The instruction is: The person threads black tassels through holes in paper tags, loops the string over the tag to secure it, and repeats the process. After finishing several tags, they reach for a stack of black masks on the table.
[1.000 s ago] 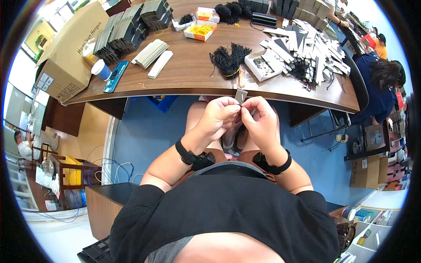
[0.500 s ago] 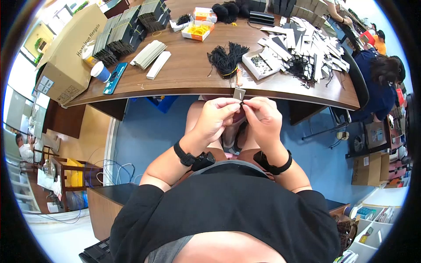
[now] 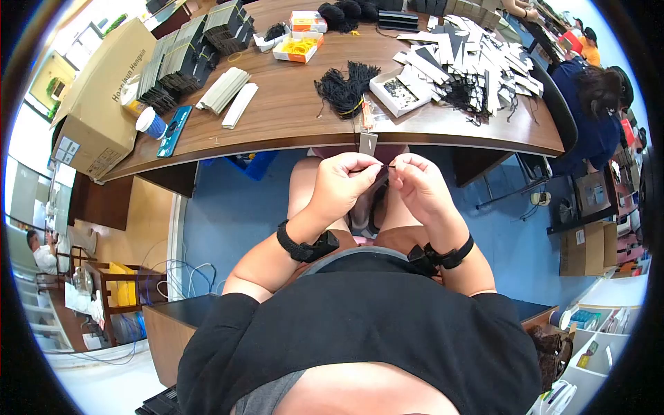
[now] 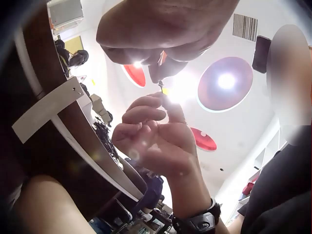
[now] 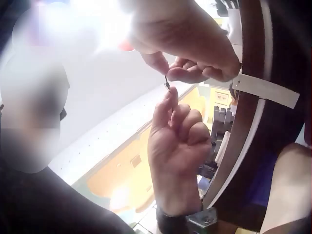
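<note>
Over the lap, just off the table edge, my left hand (image 3: 344, 185) and right hand (image 3: 423, 185) meet at the fingertips. A short piece of thin black cord (image 3: 389, 166) runs between them, with thumb and finger of each hand pinching an end. A small dark knot-like lump (image 5: 167, 85) shows on it in the right wrist view. Close beyond the fingertips, a grey tag (image 3: 368, 143) hangs over the table edge; it appears as a pale strip with a small hole (image 4: 46, 109) in the left wrist view.
On the table (image 3: 277, 124) lie a bundle of black cords (image 3: 344, 88), a white box of small parts (image 3: 401, 95), a heap of black and white tags (image 3: 470, 62) and a box of yellow bands (image 3: 299, 48). A paper cup (image 3: 150, 122) and large carton (image 3: 104, 97) stand left.
My hands have drawn slightly apart, the right one shifting to the right, and the black cord now shows stretched between the fingertips. The head view has swung a little, moving the table things left.
</note>
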`<act>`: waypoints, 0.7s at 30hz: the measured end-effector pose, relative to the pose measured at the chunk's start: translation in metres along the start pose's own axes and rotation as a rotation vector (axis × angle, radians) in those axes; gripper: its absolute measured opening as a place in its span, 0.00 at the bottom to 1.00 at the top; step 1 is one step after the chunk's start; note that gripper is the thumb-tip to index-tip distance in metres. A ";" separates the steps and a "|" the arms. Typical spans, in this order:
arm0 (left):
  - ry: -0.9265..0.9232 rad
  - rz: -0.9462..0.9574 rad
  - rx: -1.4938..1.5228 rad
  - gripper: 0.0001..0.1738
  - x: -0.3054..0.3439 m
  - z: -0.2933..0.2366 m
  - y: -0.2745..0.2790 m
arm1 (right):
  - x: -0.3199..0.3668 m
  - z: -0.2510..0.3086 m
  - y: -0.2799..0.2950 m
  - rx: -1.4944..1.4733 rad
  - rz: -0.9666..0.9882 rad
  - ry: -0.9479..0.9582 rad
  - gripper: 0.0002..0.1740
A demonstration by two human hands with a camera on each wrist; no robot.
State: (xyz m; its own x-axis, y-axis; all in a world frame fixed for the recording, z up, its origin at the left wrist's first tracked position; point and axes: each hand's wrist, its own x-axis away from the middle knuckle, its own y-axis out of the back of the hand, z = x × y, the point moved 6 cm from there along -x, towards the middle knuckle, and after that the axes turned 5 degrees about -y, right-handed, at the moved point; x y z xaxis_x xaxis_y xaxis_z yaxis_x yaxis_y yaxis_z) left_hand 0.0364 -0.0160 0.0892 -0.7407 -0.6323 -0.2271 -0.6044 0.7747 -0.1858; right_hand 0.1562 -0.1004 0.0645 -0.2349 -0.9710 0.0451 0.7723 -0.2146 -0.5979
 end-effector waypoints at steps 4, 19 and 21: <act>-0.030 -0.006 -0.030 0.06 -0.004 0.000 0.004 | -0.001 0.005 -0.002 -0.009 -0.044 0.042 0.11; -0.096 -0.057 -0.032 0.04 -0.008 0.002 0.019 | 0.004 0.035 -0.013 0.507 -0.060 0.331 0.04; -0.071 -0.041 -0.004 0.04 -0.009 0.001 0.023 | 0.002 0.038 -0.008 0.419 -0.117 0.306 0.08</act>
State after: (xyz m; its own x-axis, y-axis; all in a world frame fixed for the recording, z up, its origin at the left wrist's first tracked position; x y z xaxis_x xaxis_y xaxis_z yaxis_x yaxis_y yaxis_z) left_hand 0.0301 0.0074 0.0857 -0.6924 -0.6621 -0.2867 -0.6352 0.7479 -0.1929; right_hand 0.1721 -0.1051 0.1002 -0.4468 -0.8763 -0.1801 0.8854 -0.4043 -0.2292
